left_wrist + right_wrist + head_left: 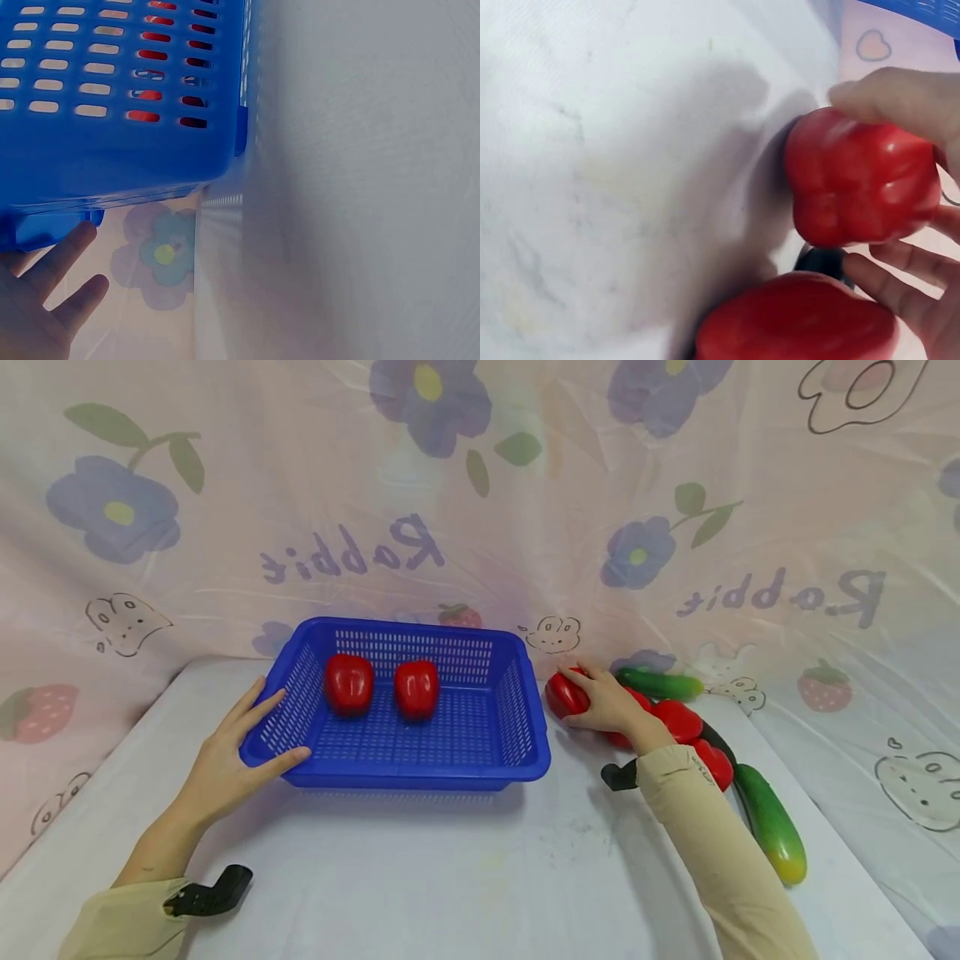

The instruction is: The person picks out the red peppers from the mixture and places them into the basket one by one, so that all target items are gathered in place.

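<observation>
A blue plastic basket (405,777) stands on the white table with two red bell peppers inside, a left one (349,685) and a right one (417,689). My left hand (232,760) rests at the basket's left end, fingers spread and fairly straight along the rim; the left wrist view shows fingertips (79,236) near the rim's underside. To the right of the basket, my right hand (609,700) grips another red bell pepper (862,180), thumb on one side and fingers on the other. A second red pepper (799,322) lies close by it in the right wrist view.
More red peppers (678,721) lie beneath and beyond my right forearm. Behind them is a cucumber (660,683); a larger cucumber (771,827) lies near the table's right edge. A dark, long vegetable (717,743) shows partly between them. A patterned curtain (510,510) hangs behind the table.
</observation>
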Action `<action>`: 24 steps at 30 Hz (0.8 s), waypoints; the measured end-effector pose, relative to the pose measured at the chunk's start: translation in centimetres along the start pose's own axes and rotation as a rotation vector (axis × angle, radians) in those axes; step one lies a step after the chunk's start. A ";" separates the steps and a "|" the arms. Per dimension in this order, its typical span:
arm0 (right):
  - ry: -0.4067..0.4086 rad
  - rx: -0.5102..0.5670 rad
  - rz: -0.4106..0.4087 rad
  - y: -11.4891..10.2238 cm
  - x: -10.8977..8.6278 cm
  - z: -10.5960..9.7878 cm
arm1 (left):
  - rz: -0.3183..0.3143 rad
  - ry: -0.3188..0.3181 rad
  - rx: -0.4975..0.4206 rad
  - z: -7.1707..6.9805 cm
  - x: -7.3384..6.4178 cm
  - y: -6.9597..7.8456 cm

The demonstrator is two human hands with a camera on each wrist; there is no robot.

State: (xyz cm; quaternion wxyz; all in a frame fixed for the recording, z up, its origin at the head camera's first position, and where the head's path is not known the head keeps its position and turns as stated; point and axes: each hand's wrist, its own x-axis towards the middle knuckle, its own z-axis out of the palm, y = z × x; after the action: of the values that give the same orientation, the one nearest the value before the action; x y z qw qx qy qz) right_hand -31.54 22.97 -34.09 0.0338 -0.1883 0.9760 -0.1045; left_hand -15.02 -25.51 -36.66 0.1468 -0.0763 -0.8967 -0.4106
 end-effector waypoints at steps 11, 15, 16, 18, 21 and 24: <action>-0.025 -0.020 -0.006 -0.3 -0.7 -0.6 | -0.007 -0.003 0.001 -0.1 0.0 0.1; -0.003 -0.019 -0.009 -0.2 -0.9 -0.5 | -0.008 -0.004 0.005 -0.1 0.0 -0.1; 0.004 -0.021 -0.011 -0.2 -1.0 -0.5 | -0.008 -0.005 0.005 -0.1 0.0 -0.1; 0.016 -0.024 -0.011 -0.2 -1.0 -0.4 | -0.008 -0.005 0.004 -0.1 0.0 -0.2; 0.035 -0.026 -0.014 -0.1 -1.0 -0.2 | -0.006 -0.002 0.004 -0.1 0.0 -0.2; 0.057 -0.032 -0.017 0.0 -1.0 0.0 | -0.002 0.002 0.007 -0.1 0.0 -0.1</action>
State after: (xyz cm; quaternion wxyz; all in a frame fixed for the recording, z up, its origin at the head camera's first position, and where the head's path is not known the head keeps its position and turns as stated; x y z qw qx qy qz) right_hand -30.62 23.36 -34.02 0.0022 -0.1941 0.9764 -0.0944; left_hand -14.99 -25.68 -36.70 0.1476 -0.0743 -0.8980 -0.4078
